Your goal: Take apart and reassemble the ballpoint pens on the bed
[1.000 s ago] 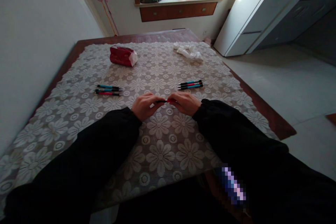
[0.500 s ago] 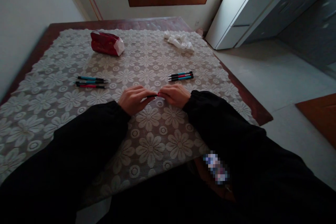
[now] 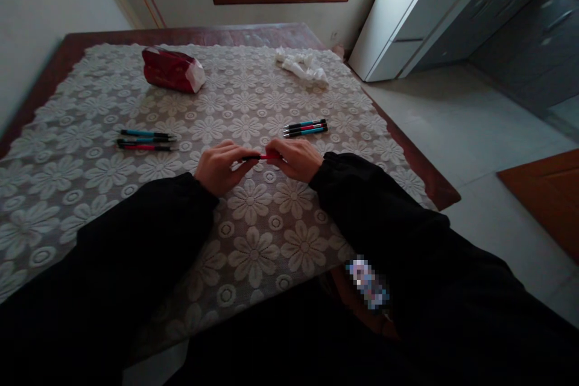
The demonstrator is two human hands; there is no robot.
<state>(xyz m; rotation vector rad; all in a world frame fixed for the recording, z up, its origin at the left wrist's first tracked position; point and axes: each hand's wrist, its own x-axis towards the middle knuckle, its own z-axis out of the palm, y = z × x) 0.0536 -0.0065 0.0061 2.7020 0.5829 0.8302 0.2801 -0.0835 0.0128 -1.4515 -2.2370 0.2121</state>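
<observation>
A red and black pen (image 3: pixel 264 157) is held level between my two hands above the lace tablecloth. My left hand (image 3: pixel 222 167) pinches its black end between thumb and fingers. On the red end, my right hand (image 3: pixel 293 158) is closed, its fingers hiding the tip. Beyond my right hand lies a neat row of three pens (image 3: pixel 305 128), blue, red and blue with black parts. Several more pens (image 3: pixel 145 140), blue and red with black parts, rest to the left of my left hand.
A dark red pouch (image 3: pixel 172 70) stands toward the back left of the tablecloth (image 3: pixel 253 253). Crumpled white plastic (image 3: pixel 302 66) lies at the back right. A pixelated object (image 3: pixel 368 282) is below the table's near edge. A white fridge (image 3: pixel 393 18) stands beyond the table.
My hands have moved slightly apart, and more of the pen's red part shows between them. The whole view has shifted a little, with the table things appearing further left.
</observation>
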